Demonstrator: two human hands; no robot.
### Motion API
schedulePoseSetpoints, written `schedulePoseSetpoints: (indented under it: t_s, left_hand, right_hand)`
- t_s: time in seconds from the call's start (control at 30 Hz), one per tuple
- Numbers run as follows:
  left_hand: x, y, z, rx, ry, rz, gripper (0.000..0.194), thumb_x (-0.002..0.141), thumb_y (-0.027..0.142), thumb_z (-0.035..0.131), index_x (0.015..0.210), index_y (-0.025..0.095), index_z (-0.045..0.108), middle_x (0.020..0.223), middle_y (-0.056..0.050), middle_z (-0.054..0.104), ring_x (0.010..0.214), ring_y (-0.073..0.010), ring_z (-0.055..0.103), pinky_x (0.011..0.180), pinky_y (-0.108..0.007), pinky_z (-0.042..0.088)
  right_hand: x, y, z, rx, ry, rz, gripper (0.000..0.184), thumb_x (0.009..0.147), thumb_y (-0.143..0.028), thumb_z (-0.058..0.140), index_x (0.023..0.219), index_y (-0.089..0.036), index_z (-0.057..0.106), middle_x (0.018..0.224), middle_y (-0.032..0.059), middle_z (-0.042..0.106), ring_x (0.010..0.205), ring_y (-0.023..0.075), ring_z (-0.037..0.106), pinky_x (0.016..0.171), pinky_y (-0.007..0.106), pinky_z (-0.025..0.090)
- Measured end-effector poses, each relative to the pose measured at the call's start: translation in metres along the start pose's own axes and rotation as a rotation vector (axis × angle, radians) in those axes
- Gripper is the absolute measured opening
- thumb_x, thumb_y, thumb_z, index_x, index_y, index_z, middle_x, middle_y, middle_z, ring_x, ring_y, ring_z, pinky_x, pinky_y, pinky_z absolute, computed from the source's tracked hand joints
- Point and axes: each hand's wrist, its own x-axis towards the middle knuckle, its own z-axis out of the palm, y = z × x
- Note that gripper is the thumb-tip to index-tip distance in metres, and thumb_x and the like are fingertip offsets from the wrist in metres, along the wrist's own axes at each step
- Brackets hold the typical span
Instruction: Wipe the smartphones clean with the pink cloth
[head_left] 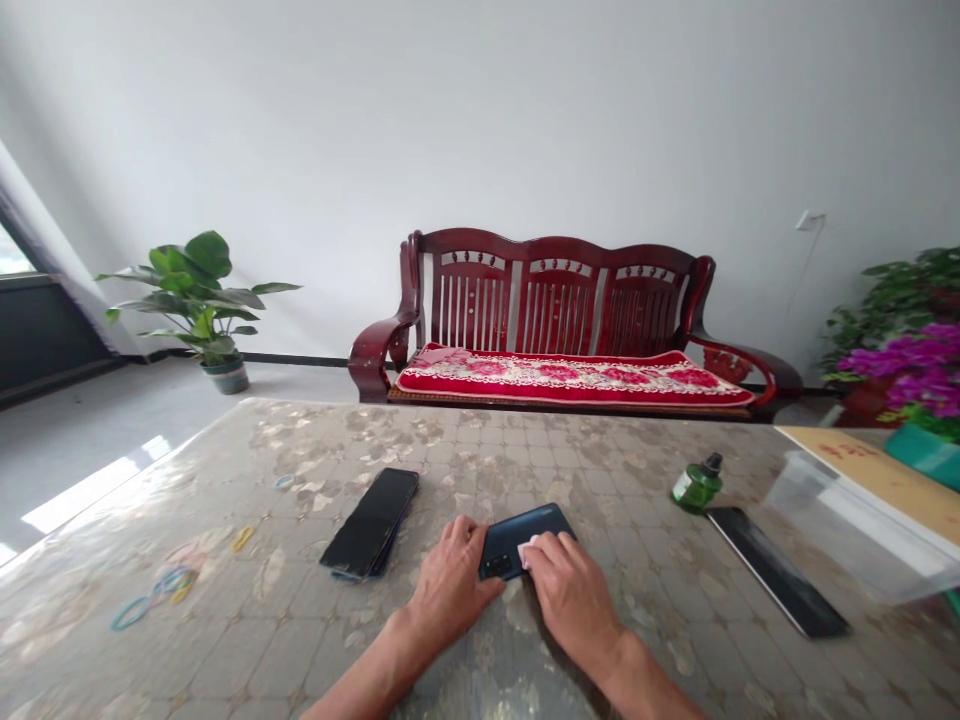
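Observation:
A dark blue phone [541, 522] lies back side up on the patterned tablecloth [300, 660], its camera block toward my left hand. My left hand [454, 572] grips the phone's left end, with the thumb along the near edge. In my right hand [566, 585] a small pale pink cloth [524, 553] is pinched and pressed against the phone's back. Most of the cloth is hidden under the fingers. To the left, a black phone [371, 520] rests screen up on top of another dark flat thing, mostly covered.
At right stand a green bottle [698, 484], a long black-screened device [776, 570] and a clear plastic box [855, 525] with a tan board [885, 480] on it. Coloured bands [161, 590] lie at left. Beyond the table are a wooden bench [555, 300] and a potted plant [225, 375].

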Motion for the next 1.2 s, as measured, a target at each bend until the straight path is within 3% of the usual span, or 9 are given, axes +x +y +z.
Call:
schedulePoseSetpoints:
  t_s: [0.23, 0.43, 0.5, 0.67, 0.77, 0.9, 1.07, 1.2]
  left_hand:
    - [0.000, 0.002, 0.004, 0.053, 0.034, -0.047, 0.049, 0.076, 0.034, 0.066, 0.122, 0.021, 0.056, 0.118, -0.009, 0.055, 0.115, -0.0278, 0.052, 0.093, -0.034, 0.044]
    - [-0.001, 0.004, 0.006, 0.064, 0.056, -0.089, 0.045, 0.079, 0.035, 0.065, 0.122, 0.023, 0.056, 0.115, -0.008, 0.055, 0.112, -0.0263, 0.054, 0.092, -0.032, 0.042]
    - [-0.002, 0.004, 0.007, 0.068, 0.063, -0.099, 0.045, 0.080, 0.037, 0.065, 0.122, 0.023, 0.056, 0.114, -0.008, 0.055, 0.112, -0.0265, 0.054, 0.092, -0.033, 0.042]
    - [-0.002, 0.007, 0.013, 0.135, 0.063, -0.092, 0.051, 0.083, 0.043, 0.069, 0.127, 0.021, 0.053, 0.116, -0.010, 0.054, 0.112, -0.0286, 0.053, 0.093, -0.035, 0.042]
    - [-0.002, 0.008, 0.018, 0.149, 0.046, -0.058, 0.062, 0.082, 0.046, 0.073, 0.133, 0.021, 0.049, 0.117, -0.010, 0.054, 0.112, -0.0292, 0.053, 0.094, -0.036, 0.043]
    - [-0.002, 0.007, 0.021, 0.135, 0.011, 0.038, 0.063, 0.084, 0.040, 0.074, 0.137, 0.021, 0.047, 0.120, -0.010, 0.055, 0.113, -0.0282, 0.053, 0.095, -0.035, 0.044]
    - [0.001, 0.003, 0.018, 0.100, -0.073, 0.176, 0.042, 0.091, 0.025, 0.064, 0.132, 0.023, 0.054, 0.117, -0.007, 0.059, 0.106, -0.0236, 0.059, 0.092, -0.030, 0.047]
    - [0.003, 0.002, 0.015, 0.066, -0.055, 0.264, 0.026, 0.094, 0.022, 0.057, 0.120, 0.025, 0.061, 0.115, -0.005, 0.061, 0.104, -0.0218, 0.060, 0.090, -0.028, 0.048]
  right_hand:
    - [0.003, 0.031, -0.005, -0.049, 0.019, 0.112, 0.021, 0.095, -0.010, 0.049, 0.097, -0.023, 0.065, 0.094, 0.0045, 0.066, 0.089, 0.0224, 0.058, 0.079, 0.035, 0.044]
    - [0.004, 0.014, -0.004, 0.108, -0.012, 0.038, 0.022, 0.095, -0.013, 0.052, 0.100, -0.027, 0.068, 0.098, 0.0025, 0.069, 0.091, 0.0192, 0.062, 0.082, 0.031, 0.047]
    - [0.007, 0.014, 0.000, 0.251, -0.009, 0.124, 0.021, 0.095, -0.019, 0.052, 0.096, -0.028, 0.070, 0.097, 0.0021, 0.070, 0.090, 0.0183, 0.064, 0.081, 0.029, 0.049]
    - [0.028, 0.039, 0.019, 0.662, 0.052, 0.497, 0.029, 0.091, -0.039, 0.051, 0.096, -0.023, 0.075, 0.098, 0.0072, 0.075, 0.091, 0.0243, 0.069, 0.081, 0.034, 0.052]
    - [0.041, 0.051, 0.026, 0.745, 0.019, 0.577, 0.031, 0.086, -0.043, 0.055, 0.094, -0.022, 0.076, 0.094, 0.0067, 0.076, 0.088, 0.0257, 0.070, 0.079, 0.035, 0.052]
    - [0.051, 0.058, 0.028, 0.763, -0.003, 0.564, 0.031, 0.083, -0.042, 0.054, 0.093, -0.022, 0.076, 0.090, 0.0045, 0.076, 0.085, 0.0242, 0.070, 0.076, 0.033, 0.051]
    - [0.053, 0.067, 0.025, 0.792, -0.049, 0.535, 0.031, 0.083, -0.044, 0.055, 0.088, -0.021, 0.077, 0.081, 0.0036, 0.075, 0.075, 0.0223, 0.069, 0.066, 0.029, 0.050]
    - [0.051, 0.069, 0.019, 0.747, -0.015, 0.490, 0.030, 0.087, -0.040, 0.053, 0.092, -0.022, 0.076, 0.091, 0.0051, 0.075, 0.084, 0.0219, 0.068, 0.073, 0.029, 0.050]
